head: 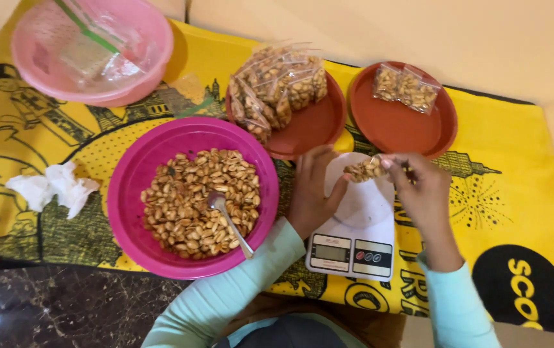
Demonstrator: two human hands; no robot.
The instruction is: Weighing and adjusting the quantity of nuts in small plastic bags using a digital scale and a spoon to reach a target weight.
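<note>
Head view: left hand (312, 193) and right hand (422, 187) over white scale (354, 235), fingers pinched on small clear bag of peanuts (365, 170), one hand at each end, bag just above scale platter. Left of scale: magenta bowl (135, 174) of peanuts, spoon (225, 216) resting in it. Far: two brown plates, left plate (315, 125) heaped with filled bags, right plate (406, 129) with two bags. Far left: pink bowl (148, 64) with empty bags. Tissue (54, 187) at left, on yellow cloth (522, 167).

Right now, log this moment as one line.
left hand: steadies small peanut bag | right hand: pinches bag top | bag: above kitchen scale | spoon: in magenta bowl
</note>
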